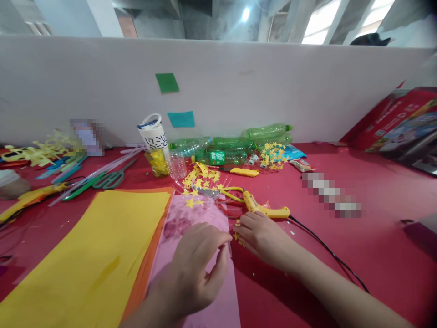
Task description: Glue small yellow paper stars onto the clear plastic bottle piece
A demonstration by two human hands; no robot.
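Observation:
My left hand (200, 266) hovers over the pink sheet (218, 291), thumb and index finger curled together in a pinch. Whatever it may hold is too small to make out. To its right, my right hand (261, 237) has its fingers closed over a cluster of yellow stars (238, 234), which stick out past the fingertips. A yellow glue gun (268, 210) lies just beyond the right hand. More yellow stars (194, 200) are scattered near the top of the pink sheet, beside looped yellow and red handles (232, 195).
Yellow sheets (95, 237) lie over orange ones at left. Behind are a yellow cutter (244, 171), green bottles (221, 157), a white patterned cup (154, 136) and a ball of stars (274, 156). Scissors (109, 179) rest at left. A black cord (327, 253) trails right.

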